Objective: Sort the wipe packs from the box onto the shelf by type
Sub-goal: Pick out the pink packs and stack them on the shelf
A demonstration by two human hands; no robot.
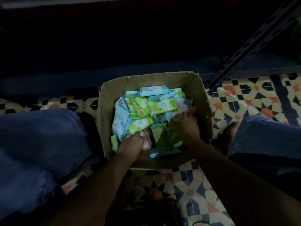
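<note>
An open cardboard box [192, 85] stands on the tiled floor between my knees. It holds several wipe packs, green ones [160, 106] and light blue ones [154, 90] mixed in a heap. My left hand [132, 144] reaches into the near left of the heap, fingers curled around a pale pinkish pack [146, 142]. My right hand [185, 123] digs into the right side of the box, fingers buried among pale packs; what it holds is hidden. The scene is dim and slightly blurred.
A dark blue shelf [81, 79] runs across just behind the box, with a perforated metal upright [254, 46] slanting at the right. My jeans-clad knees [40, 136] flank the box. The patterned tile floor [244, 98] shows on the right and in front.
</note>
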